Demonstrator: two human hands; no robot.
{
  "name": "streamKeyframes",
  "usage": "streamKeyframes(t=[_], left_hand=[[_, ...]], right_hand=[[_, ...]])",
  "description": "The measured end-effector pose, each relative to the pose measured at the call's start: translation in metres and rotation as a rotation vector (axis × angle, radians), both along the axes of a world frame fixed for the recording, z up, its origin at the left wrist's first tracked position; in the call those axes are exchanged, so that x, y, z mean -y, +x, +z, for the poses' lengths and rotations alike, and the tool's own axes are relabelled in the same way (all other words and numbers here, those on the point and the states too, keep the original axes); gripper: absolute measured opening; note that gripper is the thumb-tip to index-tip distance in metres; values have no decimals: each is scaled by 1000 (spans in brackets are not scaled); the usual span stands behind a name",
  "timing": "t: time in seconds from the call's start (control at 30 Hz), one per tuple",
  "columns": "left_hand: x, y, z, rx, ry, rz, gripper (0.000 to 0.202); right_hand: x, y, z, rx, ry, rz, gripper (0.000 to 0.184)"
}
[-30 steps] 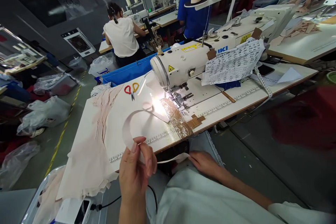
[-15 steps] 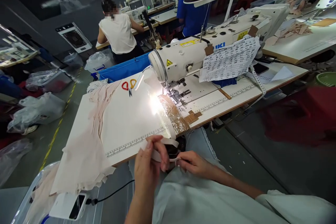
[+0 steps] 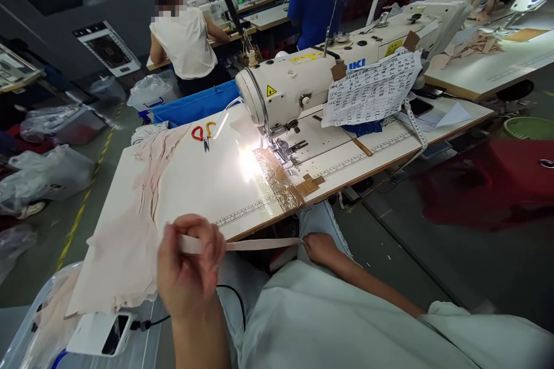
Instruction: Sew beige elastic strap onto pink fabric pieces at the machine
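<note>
My left hand (image 3: 188, 268) is closed round one end of a pale fabric strip (image 3: 255, 244), held just off the near edge of the sewing table (image 3: 203, 184). My right hand (image 3: 322, 248) pinches the other end low over my lap, so the strip runs taut between them. A white sewing machine (image 3: 303, 89) stands at the table's middle with its lamp lit over the needle plate. A stack of pink fabric pieces (image 3: 134, 225) lies on the table's left side.
Red and yellow snips (image 3: 202, 132) lie behind the fabric. A printed sheet (image 3: 372, 92) hangs on the machine. A phone (image 3: 104, 334) with a cable rests on a clear bin at lower left. Two people work at tables beyond; plastic bags line the floor at left.
The strip came off the table where it lay looped. My hands met near the table edge, then my left hand moved left, pulling the strip straight between them.
</note>
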State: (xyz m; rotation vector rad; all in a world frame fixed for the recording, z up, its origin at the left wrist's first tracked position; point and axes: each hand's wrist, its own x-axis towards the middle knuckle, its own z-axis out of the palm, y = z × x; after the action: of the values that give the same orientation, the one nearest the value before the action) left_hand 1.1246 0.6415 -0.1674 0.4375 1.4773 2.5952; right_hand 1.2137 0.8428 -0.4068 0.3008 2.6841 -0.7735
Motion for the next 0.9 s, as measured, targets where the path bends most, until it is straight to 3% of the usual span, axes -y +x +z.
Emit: streamKeyframes(t=[0.1, 0.17, 0.27, 0.33, 0.4, 0.47, 0.53, 0.57, 0.63, 0.7, 0.8, 0.9], left_hand=[[7, -4, 21, -29, 28, 119, 19], [9, -3, 32, -37, 18, 133, 17], [0, 6, 28, -74, -7, 67, 19], [-14, 18, 9, -74, -63, -86, 27], [-29, 30, -20, 15, -208, -379, 36], [-44, 41, -52, 112, -420, -651, 41], [-58, 47, -80, 77, -565, -814, 44], [-64, 49, -91, 24, -610, -867, 45], [-74, 48, -109, -151, -703, -913, 45], [-81, 45, -124, -361, -810, -913, 43], [-88, 39, -147, -524, -914, -949, 42], [-89, 35, -170, -507, -1016, -1013, 43]], right_hand=[[-2, -16, -9, 5, -32, -60, 24], [-3, -29, -14, -4, -93, -96, 23], [-5, -42, -15, -66, -229, -145, 23], [-9, -42, -10, -133, -338, -174, 30], [-14, -31, 3, -184, -471, -186, 36], [-20, -11, 25, -203, -622, -171, 42], [-26, 11, 52, -208, -782, -146, 55], [-28, 21, 65, -218, -876, -147, 62], [-30, 34, 88, -228, -1163, -231, 55], [-29, 37, 100, -216, -1331, -325, 53], [-23, 29, 95, -204, -1411, -468, 58], [-19, 22, 76, -220, -1441, -627, 61]])
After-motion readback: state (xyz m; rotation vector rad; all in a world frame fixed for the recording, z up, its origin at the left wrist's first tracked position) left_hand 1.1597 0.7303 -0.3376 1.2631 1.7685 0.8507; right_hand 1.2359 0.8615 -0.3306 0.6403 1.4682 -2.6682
